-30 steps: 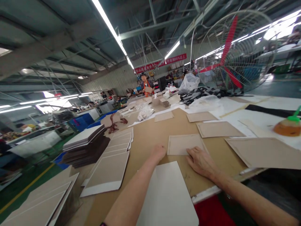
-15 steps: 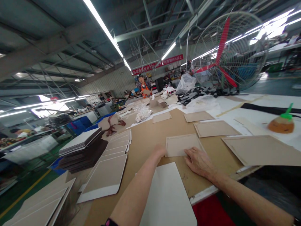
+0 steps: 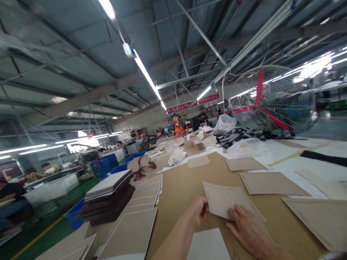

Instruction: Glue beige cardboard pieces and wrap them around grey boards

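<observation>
A beige cardboard sheet (image 3: 225, 199) lies on the brown table (image 3: 187, 184) just in front of me, its near left corner raised a little. My left hand (image 3: 199, 211) pinches that corner, fingers curled shut on the edge. My right hand (image 3: 248, 231) rests flat on the sheet's near right edge, fingers stretched out. A white sheet (image 3: 207, 245) lies on the table close to me, between my forearms.
More beige sheets (image 3: 271, 182) lie to the right and farther back. A dark stack of boards (image 3: 108, 196) and a fanned row of sheets (image 3: 143, 202) stand on the left. A large red-bladed fan (image 3: 267, 99) stands far right. A person in orange (image 3: 178, 126) works at the far end.
The camera tilted upward. My left hand closed on the sheet's near left corner and raised it slightly; my right hand stayed flat on the sheet.
</observation>
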`<action>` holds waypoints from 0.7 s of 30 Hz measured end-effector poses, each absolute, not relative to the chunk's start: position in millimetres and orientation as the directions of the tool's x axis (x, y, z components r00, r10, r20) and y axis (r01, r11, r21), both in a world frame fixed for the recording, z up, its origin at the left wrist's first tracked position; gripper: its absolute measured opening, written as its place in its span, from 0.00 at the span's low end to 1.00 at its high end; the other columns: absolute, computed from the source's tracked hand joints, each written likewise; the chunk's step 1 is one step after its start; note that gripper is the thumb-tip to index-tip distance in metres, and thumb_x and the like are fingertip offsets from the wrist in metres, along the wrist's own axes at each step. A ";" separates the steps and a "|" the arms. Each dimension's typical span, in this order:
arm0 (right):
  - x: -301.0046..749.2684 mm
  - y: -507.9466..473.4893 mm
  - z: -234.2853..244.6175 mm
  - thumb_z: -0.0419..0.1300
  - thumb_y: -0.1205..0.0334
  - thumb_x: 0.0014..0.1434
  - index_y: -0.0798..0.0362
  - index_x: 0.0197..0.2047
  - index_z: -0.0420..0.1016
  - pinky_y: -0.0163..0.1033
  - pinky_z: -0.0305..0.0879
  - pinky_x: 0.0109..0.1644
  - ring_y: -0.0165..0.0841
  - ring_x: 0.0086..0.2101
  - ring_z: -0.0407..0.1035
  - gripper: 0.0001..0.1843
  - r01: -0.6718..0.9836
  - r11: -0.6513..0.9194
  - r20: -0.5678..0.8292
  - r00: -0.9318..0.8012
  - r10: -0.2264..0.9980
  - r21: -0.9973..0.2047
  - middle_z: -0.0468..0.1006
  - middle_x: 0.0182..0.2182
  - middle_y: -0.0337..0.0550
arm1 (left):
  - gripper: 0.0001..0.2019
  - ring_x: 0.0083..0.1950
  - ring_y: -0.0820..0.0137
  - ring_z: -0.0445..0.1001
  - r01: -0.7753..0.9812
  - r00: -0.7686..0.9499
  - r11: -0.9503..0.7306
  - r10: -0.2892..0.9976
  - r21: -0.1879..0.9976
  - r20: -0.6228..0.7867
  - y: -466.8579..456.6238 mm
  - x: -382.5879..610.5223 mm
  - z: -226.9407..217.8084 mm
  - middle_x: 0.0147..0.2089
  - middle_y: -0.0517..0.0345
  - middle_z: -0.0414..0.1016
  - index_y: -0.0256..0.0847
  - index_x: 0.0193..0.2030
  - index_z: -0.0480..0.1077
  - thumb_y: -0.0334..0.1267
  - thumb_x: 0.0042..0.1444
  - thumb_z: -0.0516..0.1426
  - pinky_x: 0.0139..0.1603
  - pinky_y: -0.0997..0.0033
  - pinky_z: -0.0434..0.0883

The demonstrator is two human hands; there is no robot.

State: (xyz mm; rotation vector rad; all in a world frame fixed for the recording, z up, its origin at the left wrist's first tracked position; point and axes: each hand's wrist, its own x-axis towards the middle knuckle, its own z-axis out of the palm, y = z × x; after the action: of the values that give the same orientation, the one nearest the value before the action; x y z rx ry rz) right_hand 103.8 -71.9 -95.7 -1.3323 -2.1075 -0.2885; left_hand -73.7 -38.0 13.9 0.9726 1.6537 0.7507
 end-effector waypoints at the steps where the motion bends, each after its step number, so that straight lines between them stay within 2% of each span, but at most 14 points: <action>1: 102.9 -68.9 -98.7 0.54 0.63 0.63 0.53 0.40 0.75 0.50 0.68 0.42 0.45 0.37 0.69 0.09 0.874 0.469 0.618 -0.301 0.726 -0.126 0.73 0.37 0.52 | 0.13 0.33 0.73 0.72 0.218 -0.127 0.459 0.888 0.861 -0.442 -41.3 -71.9 16.5 0.38 0.57 0.72 0.35 0.44 0.70 0.45 0.64 0.57 0.33 0.71 0.73; 3: 104.4 -63.6 -103.1 0.50 0.67 0.64 0.53 0.39 0.76 0.49 0.69 0.41 0.44 0.37 0.70 0.13 0.870 0.483 0.638 -0.316 0.702 -0.100 0.74 0.37 0.52 | 0.14 0.29 0.75 0.70 0.182 -0.092 0.417 0.909 0.891 -0.406 -49.7 -69.5 22.6 0.34 0.59 0.71 0.35 0.40 0.70 0.47 0.65 0.56 0.30 0.73 0.71; 5: 111.7 -61.0 -102.6 0.47 0.72 0.62 0.53 0.43 0.76 0.48 0.70 0.43 0.44 0.39 0.71 0.17 0.865 0.496 0.659 -0.329 0.676 -0.078 0.75 0.38 0.52 | 0.15 0.26 0.76 0.67 0.150 -0.065 0.364 0.931 0.919 -0.358 -61.4 -70.4 28.9 0.31 0.61 0.70 0.35 0.37 0.70 0.48 0.65 0.56 0.27 0.74 0.68; 7: 123.8 -64.2 -93.9 0.46 0.70 0.62 0.52 0.48 0.75 0.48 0.70 0.48 0.44 0.43 0.71 0.19 0.836 0.538 0.723 -0.305 0.620 -0.109 0.76 0.42 0.53 | 0.15 0.24 0.77 0.65 0.130 -0.070 0.286 0.958 0.949 -0.279 -76.8 -75.8 32.7 0.29 0.62 0.69 0.36 0.36 0.69 0.47 0.65 0.55 0.25 0.76 0.63; 8: 130.6 -68.7 -86.1 0.46 0.67 0.63 0.52 0.47 0.75 0.48 0.69 0.50 0.44 0.44 0.71 0.18 0.806 0.567 0.763 -0.255 0.595 -0.173 0.76 0.43 0.54 | 0.15 0.24 0.77 0.65 0.127 -0.086 0.237 0.970 0.963 -0.227 -85.8 -80.1 33.2 0.28 0.62 0.69 0.36 0.36 0.69 0.47 0.65 0.54 0.25 0.76 0.61; 10: 142.2 -83.4 -65.2 0.47 0.57 0.65 0.50 0.39 0.75 0.47 0.69 0.50 0.44 0.43 0.72 0.16 0.682 0.604 0.801 -0.043 0.597 -0.414 0.77 0.40 0.54 | 0.17 0.23 0.77 0.63 0.137 -0.136 0.126 0.985 0.983 -0.107 -105.4 -90.8 31.5 0.24 0.62 0.67 0.36 0.32 0.69 0.49 0.63 0.53 0.26 0.76 0.58; 12: 147.4 -101.8 -41.6 0.52 0.47 0.65 0.49 0.28 0.72 0.46 0.70 0.44 0.42 0.34 0.71 0.19 0.455 0.471 0.626 0.293 0.722 -0.756 0.75 0.30 0.50 | 0.21 0.23 0.76 0.60 0.163 -0.188 0.028 0.982 0.986 0.003 -125.3 -102.1 28.3 0.21 0.64 0.62 0.38 0.27 0.66 0.54 0.60 0.53 0.27 0.75 0.57; 13: 146.7 -110.4 -30.8 0.53 0.44 0.65 0.50 0.27 0.71 0.44 0.71 0.37 0.39 0.29 0.70 0.22 0.373 0.423 0.549 0.363 0.752 -0.826 0.74 0.27 0.48 | 0.22 0.23 0.76 0.59 0.177 -0.212 -0.012 0.976 0.984 0.050 -134.4 -107.0 27.0 0.20 0.65 0.60 0.39 0.25 0.64 0.57 0.59 0.53 0.27 0.74 0.57; 15: 138.8 -124.2 -14.6 0.60 0.39 0.58 0.51 0.29 0.72 0.38 0.70 0.28 0.34 0.25 0.69 0.22 0.006 0.371 0.334 0.453 0.827 -0.928 0.74 0.25 0.44 | 0.24 0.25 0.74 0.59 0.197 -0.257 -0.078 0.958 0.977 0.128 -149.8 -113.7 25.8 0.21 0.64 0.59 0.41 0.24 0.62 0.61 0.57 0.53 0.28 0.73 0.58; 17: 125.7 -133.5 -7.5 0.71 0.41 0.46 0.53 0.32 0.74 0.32 0.70 0.25 0.32 0.25 0.71 0.24 -0.373 0.299 0.133 0.410 0.902 -0.878 0.76 0.26 0.43 | 0.22 0.29 0.72 0.63 0.208 -0.303 -0.130 0.934 0.969 0.190 -160.1 -115.3 26.3 0.25 0.62 0.64 0.41 0.29 0.64 0.60 0.56 0.54 0.33 0.72 0.61; 18: 118.7 -137.1 -7.1 0.75 0.43 0.41 0.54 0.33 0.75 0.31 0.71 0.25 0.32 0.26 0.72 0.25 -0.506 0.251 0.057 0.367 0.928 -0.825 0.77 0.27 0.42 | 0.20 0.33 0.70 0.66 0.205 -0.325 -0.153 0.921 0.967 0.214 -163.2 -114.5 27.0 0.29 0.60 0.67 0.41 0.33 0.66 0.58 0.55 0.56 0.36 0.72 0.64; 19: 112.1 -140.2 -8.5 0.77 0.46 0.37 0.54 0.33 0.76 0.29 0.72 0.26 0.32 0.27 0.72 0.26 -0.571 0.212 0.016 0.330 0.944 -0.793 0.77 0.27 0.42 | 0.19 0.38 0.68 0.68 0.198 -0.341 -0.171 0.911 0.965 0.231 -164.9 -113.1 27.6 0.34 0.58 0.70 0.40 0.39 0.68 0.56 0.53 0.57 0.40 0.71 0.65; 21: 101.5 -145.4 -14.4 0.78 0.47 0.37 0.54 0.32 0.77 0.29 0.73 0.27 0.32 0.27 0.73 0.25 -0.604 0.179 -0.005 0.290 0.957 -0.777 0.78 0.26 0.42 | 0.23 0.45 0.65 0.71 0.180 -0.356 -0.199 0.900 0.963 0.253 -164.7 -110.5 28.8 0.43 0.54 0.73 0.40 0.49 0.69 0.53 0.52 0.59 0.47 0.68 0.67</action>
State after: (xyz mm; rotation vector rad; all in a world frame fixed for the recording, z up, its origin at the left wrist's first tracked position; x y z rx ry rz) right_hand 101.5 -145.4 -14.4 -0.7658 -0.5618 1.1891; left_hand -110.5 -164.7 28.8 1.2848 1.4842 1.6078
